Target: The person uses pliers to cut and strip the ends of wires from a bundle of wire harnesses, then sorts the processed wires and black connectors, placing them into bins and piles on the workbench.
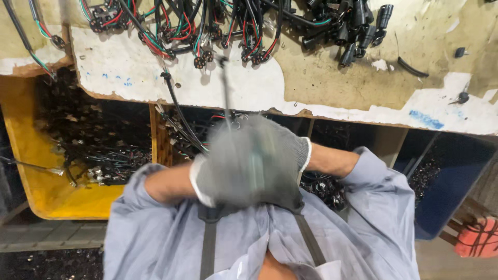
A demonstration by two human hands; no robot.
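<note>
Below the worn bench [332, 83], gloved left hand [223, 173] and right hand [275, 155] pressed together, blurred; thin cable [226, 98] apparently pinched between them, grip not clearly shown; wire bundles [207, 26] heaped above.

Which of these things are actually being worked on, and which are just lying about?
In hand:
- left hand and right hand, gloved, pressed together and blurred
- thin dark cable rising from them

Lying about:
- wired connectors on the worn table
- black plugs
- yellow bin of cable scraps
- blue bin
</note>
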